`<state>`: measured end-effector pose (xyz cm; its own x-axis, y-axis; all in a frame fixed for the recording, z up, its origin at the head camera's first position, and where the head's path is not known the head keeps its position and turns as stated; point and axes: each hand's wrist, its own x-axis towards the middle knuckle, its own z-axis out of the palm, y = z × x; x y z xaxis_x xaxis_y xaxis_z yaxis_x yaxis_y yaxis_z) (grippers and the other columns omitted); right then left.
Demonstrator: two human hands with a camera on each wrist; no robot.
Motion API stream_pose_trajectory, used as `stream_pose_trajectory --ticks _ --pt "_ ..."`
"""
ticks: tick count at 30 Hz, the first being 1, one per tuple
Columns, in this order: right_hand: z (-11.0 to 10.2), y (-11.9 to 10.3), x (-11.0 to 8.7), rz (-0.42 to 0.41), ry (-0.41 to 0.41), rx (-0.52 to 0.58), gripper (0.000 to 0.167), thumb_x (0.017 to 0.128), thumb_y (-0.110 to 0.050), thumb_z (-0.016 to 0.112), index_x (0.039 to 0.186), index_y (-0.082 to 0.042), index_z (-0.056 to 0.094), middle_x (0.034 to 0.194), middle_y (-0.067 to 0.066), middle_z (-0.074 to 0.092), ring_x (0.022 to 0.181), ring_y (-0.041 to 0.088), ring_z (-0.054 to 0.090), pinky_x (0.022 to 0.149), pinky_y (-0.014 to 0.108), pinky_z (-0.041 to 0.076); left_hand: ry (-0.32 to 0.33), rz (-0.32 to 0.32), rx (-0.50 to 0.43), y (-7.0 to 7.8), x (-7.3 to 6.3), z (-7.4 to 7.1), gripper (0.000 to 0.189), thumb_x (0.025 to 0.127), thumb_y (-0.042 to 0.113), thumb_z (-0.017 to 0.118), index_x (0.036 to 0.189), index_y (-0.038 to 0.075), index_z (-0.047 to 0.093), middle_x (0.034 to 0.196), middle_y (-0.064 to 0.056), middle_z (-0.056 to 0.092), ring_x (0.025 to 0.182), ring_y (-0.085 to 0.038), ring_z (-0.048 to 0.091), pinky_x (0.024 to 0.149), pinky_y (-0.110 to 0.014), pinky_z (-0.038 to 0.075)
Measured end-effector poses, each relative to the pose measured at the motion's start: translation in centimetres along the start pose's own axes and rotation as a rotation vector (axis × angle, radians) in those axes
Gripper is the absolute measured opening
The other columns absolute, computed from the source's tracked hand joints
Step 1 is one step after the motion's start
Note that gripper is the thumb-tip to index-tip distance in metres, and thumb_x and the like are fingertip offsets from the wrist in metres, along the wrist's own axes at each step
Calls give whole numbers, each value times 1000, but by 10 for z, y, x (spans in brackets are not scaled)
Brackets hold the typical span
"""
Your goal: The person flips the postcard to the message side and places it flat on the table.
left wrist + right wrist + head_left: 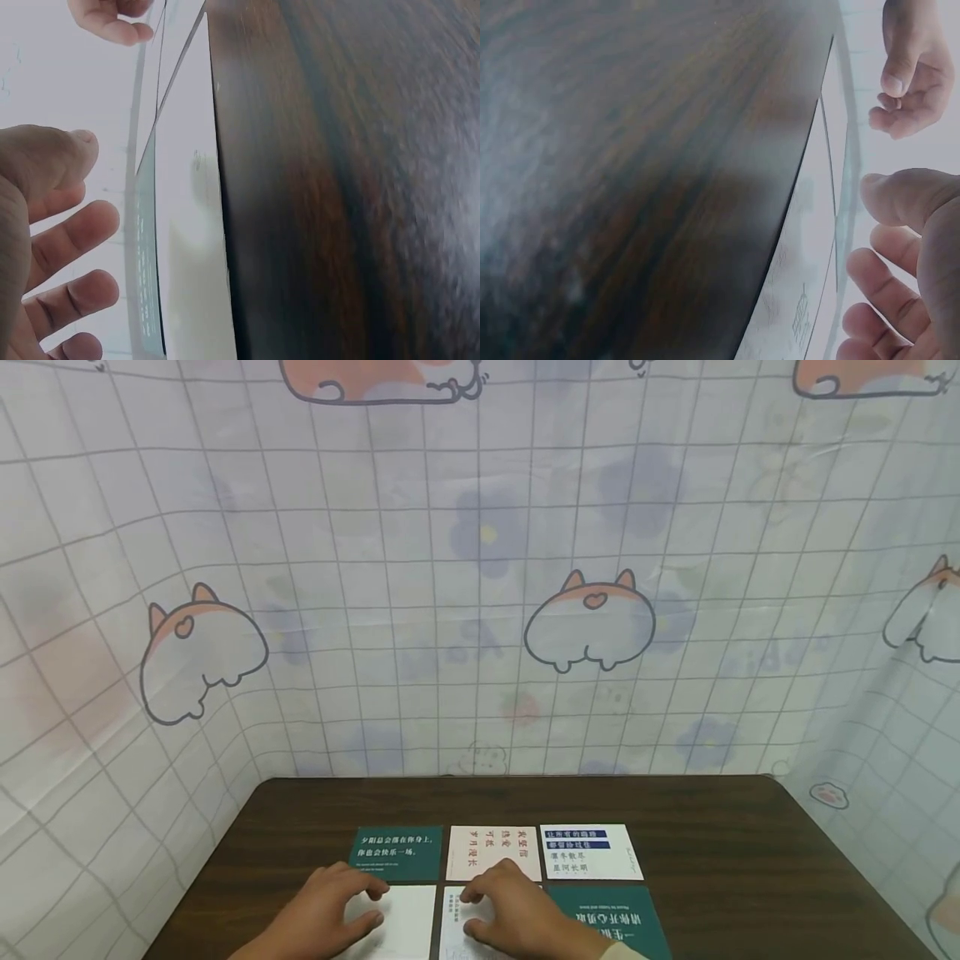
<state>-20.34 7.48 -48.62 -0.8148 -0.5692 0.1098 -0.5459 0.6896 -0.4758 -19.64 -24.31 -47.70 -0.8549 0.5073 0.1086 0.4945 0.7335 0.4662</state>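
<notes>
Postcards lie in two rows on the table. In the head view, the back row has a green card [401,843] with white writing, a pale pink card [487,852] with red writing and a white card [600,856] with blue bands. The front row holds a blank-looking white card [411,922], a printed white card [452,935] and a green card [630,910]. My left hand [324,906] hovers over the blank-looking card, thumb and fingers apart. Over the printed white card is my right hand [517,912], fingers loosely bent. Both hands hold nothing; the wrist views show gaps above the cards.
The dark wooden table [712,814] has rounded back corners. A white grid-patterned curtain [420,693] with cartoon dogs and flowers surrounds it at the back and both sides.
</notes>
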Motion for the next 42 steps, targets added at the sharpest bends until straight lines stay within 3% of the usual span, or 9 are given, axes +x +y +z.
stream_pose_trajectory --ticks 13,22,42 --pt "-5 8 -7 -5 12 -9 30 86 -37 82 110 -21 76 102 -17 66 103 7 52 94 33 48 29 33 15 11 6 7 27 93 35 76 115 20 73 110 15 69 106 -15 57 89 -55 44" --pt "-7 16 -11 27 -8 23 32 85 -38 83 111 -21 75 104 -17 65 105 7 52 99 36 47 27 23 32 14 12 13 27 91 37 78 113 23 73 113 13 68 111 -23 58 92 -63 41" --pt "-18 29 -24 55 3 -4 34 84 -40 83 110 -20 75 107 -12 66 108 12 52 96 39 48 62 100 97 23 25 27 27 90 35 78 113 21 74 113 13 67 108 -19 56 96 -60 41"
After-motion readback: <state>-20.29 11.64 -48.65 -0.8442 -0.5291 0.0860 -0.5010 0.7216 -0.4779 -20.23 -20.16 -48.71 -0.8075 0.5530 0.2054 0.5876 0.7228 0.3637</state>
